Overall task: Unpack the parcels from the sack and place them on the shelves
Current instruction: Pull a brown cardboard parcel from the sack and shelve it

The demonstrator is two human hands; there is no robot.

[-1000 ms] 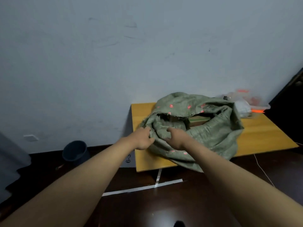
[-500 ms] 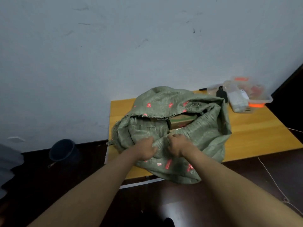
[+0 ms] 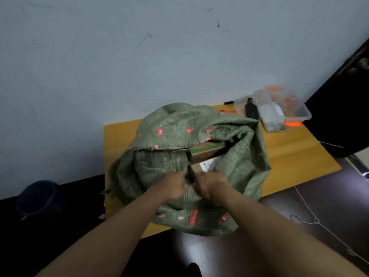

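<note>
Two hands, my left hand (image 3: 175, 185) and right hand (image 3: 211, 183), grip the sack (image 3: 171, 136) rim over boxes (image 3: 207, 151); a plastic tub (image 3: 299, 112) shares the worktop (image 3: 295, 156), a bucket (image 3: 36, 196) nearby.

You're looking at a dim, soft picture with a bluish cast on the wall (image 3: 139, 66). A bright patch glares on the dark floor (image 3: 199, 254), perhaps from a lamp overhead. Edges bend and blur; corners fall black.

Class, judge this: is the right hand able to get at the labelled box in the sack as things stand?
Probably yes: the sack mouth gapes, the box lies exposed just beyond the right hand, though its grip is on the rim.
</note>
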